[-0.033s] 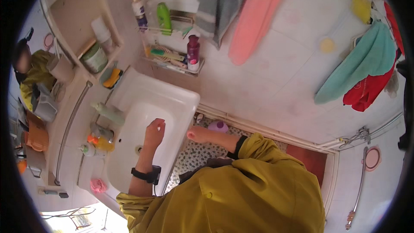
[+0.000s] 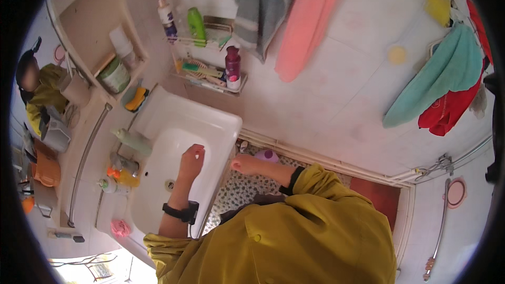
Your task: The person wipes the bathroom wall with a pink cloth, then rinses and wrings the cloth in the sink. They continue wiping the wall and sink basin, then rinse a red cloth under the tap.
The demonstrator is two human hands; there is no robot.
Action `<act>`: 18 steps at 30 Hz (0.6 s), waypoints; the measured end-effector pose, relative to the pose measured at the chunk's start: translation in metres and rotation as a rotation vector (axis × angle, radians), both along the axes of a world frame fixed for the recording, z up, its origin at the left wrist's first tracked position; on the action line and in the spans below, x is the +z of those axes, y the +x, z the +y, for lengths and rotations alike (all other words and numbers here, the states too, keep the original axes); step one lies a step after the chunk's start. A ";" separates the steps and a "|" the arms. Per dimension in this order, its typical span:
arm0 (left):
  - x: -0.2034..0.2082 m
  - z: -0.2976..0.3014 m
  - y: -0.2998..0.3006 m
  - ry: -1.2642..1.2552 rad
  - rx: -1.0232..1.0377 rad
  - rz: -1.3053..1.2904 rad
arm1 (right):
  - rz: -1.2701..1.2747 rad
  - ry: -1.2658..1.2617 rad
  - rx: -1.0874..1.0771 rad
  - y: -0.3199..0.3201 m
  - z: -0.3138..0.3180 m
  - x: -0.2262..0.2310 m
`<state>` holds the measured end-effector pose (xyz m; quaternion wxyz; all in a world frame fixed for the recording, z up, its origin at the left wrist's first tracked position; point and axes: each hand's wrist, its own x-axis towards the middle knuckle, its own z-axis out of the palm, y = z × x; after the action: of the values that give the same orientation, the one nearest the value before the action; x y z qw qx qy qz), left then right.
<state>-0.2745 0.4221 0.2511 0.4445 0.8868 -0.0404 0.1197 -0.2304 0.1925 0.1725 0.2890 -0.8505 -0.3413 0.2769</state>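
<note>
Over the white sink (image 2: 223,121) my left hand (image 2: 190,164) is held with its fingers curled closed. A small pale spot shows at its fingertips, too small to name. A black band (image 2: 181,213) with a small dark box sits on my left wrist. My right hand (image 2: 246,163) is in a loose fist just beyond the sink's right edge, above the pebble-patterned floor (image 2: 236,189). What is inside either hand, if anything, is hidden. The two hands are apart from each other.
On the sink's left ledge stand a pale green bottle (image 2: 132,141), an orange liquid bottle (image 2: 125,177) and a pink scrunched puff (image 2: 120,227). A wall rack (image 2: 213,85) holds a purple bottle (image 2: 232,67). Towels hang on the wall. A mirror is at far left.
The view has shifted very slightly. Both my hands have moved a touch to the right, their fingers still curled.
</note>
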 end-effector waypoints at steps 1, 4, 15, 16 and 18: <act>0.003 -0.021 0.009 0.014 -0.027 -0.026 | -0.001 -0.011 -0.002 0.008 -0.024 -0.005; 0.004 -0.070 0.026 0.033 -0.103 0.037 | 0.016 0.097 -0.214 0.006 -0.088 0.033; -0.012 -0.198 0.078 0.285 -0.280 0.306 | -0.253 -0.030 -0.408 0.075 -0.250 0.072; -0.018 -0.197 0.084 0.341 -0.359 0.191 | -0.274 -0.026 -0.443 0.082 -0.257 0.080; -0.029 -0.200 0.095 0.403 -0.570 -0.017 | -0.403 0.137 -0.486 0.091 -0.277 0.084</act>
<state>-0.1793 0.2218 0.2218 0.2757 0.9087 -0.3131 -0.0125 -0.1394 -0.0840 0.2562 0.3297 -0.9235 -0.1962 0.0020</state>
